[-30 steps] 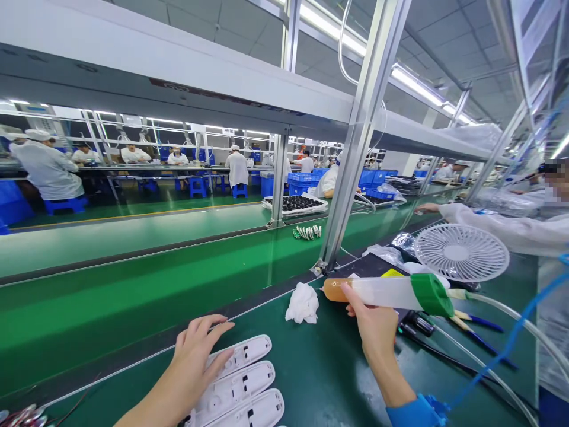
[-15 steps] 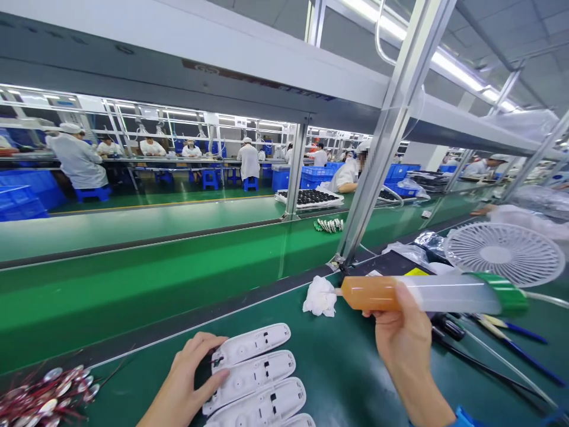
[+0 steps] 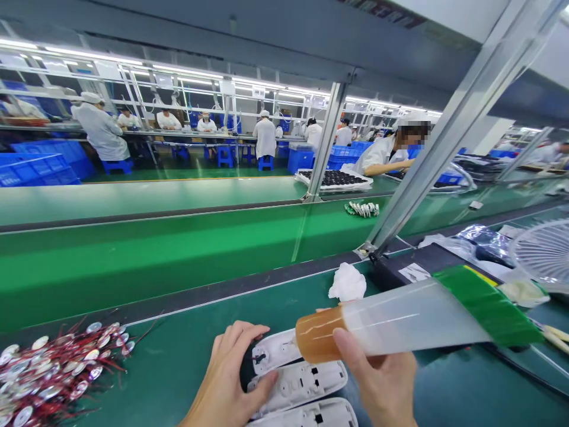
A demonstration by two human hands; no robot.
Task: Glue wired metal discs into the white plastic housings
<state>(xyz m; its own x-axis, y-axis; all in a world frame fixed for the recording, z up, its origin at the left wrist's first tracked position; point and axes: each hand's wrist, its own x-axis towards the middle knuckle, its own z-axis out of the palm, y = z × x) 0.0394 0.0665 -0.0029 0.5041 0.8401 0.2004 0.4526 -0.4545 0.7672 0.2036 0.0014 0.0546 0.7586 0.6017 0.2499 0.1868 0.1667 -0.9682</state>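
My right hand [image 3: 384, 379] is closed round a glue dispensing syringe [image 3: 400, 320], a translucent barrel with amber fluid at the front and a green rear end. Tilted low, the syringe points left, with its front end over the farthest white plastic shell [image 3: 275, 351]. Whether the tip touches the shell I cannot tell. My left hand [image 3: 233, 373] grips the left ends of the shells, fingers at the farthest one and thumb on the second shell [image 3: 306, 382]. Another shell [image 3: 315, 415] lies nearer, cut off by the frame's lower edge.
Left on the bench lies a pile of metal discs with red wires [image 3: 53, 367]. A crumpled white tissue [image 3: 348, 282] sits behind the syringe. A black box [image 3: 400, 270], a fan grille [image 3: 544, 252] and a metal post [image 3: 444, 154] stand right. Beyond the green belt [image 3: 178, 255], a co-worker [image 3: 382, 154] leans forward.
My right hand has brought the syringe left and down from beside the tissue to over the farthest shell. The view has shifted; my left hand stays at the shells.
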